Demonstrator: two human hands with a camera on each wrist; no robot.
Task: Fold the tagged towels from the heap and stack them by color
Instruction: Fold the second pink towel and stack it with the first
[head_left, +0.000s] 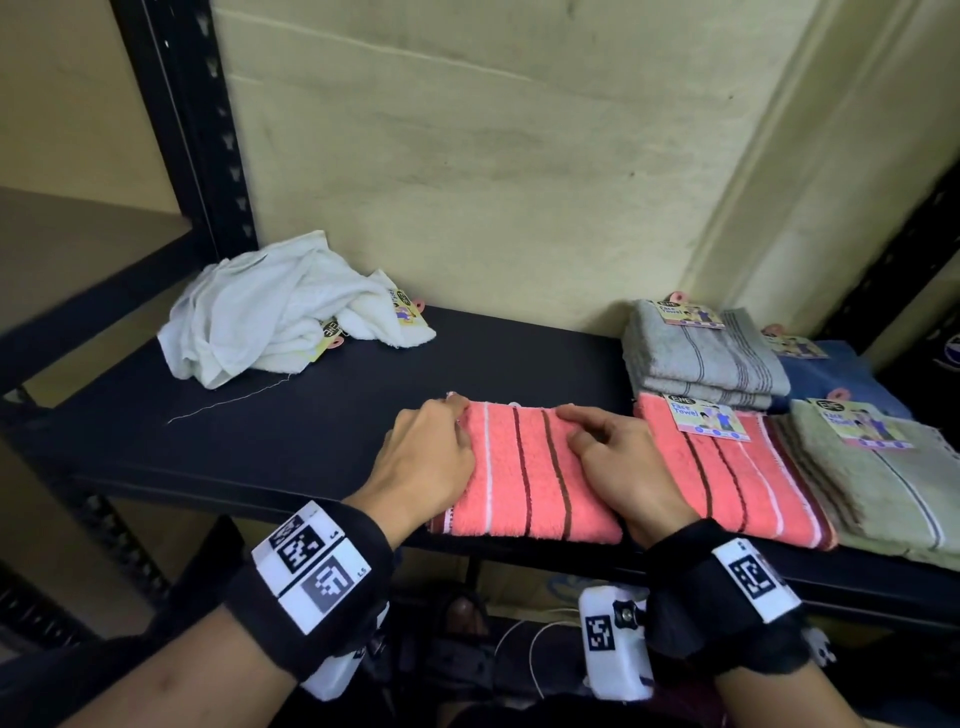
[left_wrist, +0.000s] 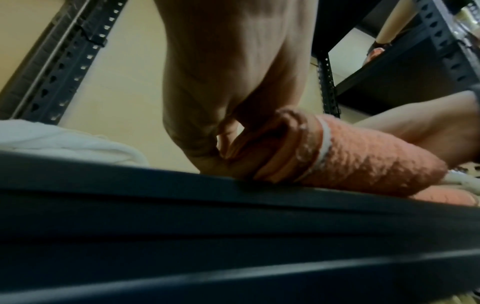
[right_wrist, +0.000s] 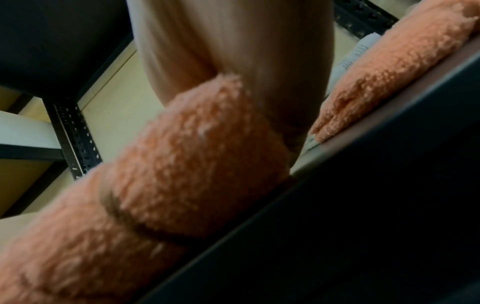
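Black shelf (head_left: 291, 431) — white heap (head_left: 270, 317), folded stacks (head_left: 701, 353)

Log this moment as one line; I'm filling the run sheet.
step: fold | left hand: grips coral towel edge | right hand: on towel | heap: white, unfolded | stacks: right

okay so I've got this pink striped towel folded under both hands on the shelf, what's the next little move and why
Probably lift the folded pink towel and set it on the tagged pink towel just to its right. It already looks folded, with the left hand pinching its left edge and the right hand on top. Gray, blue and green towels sit apart, so pink goes with pink.
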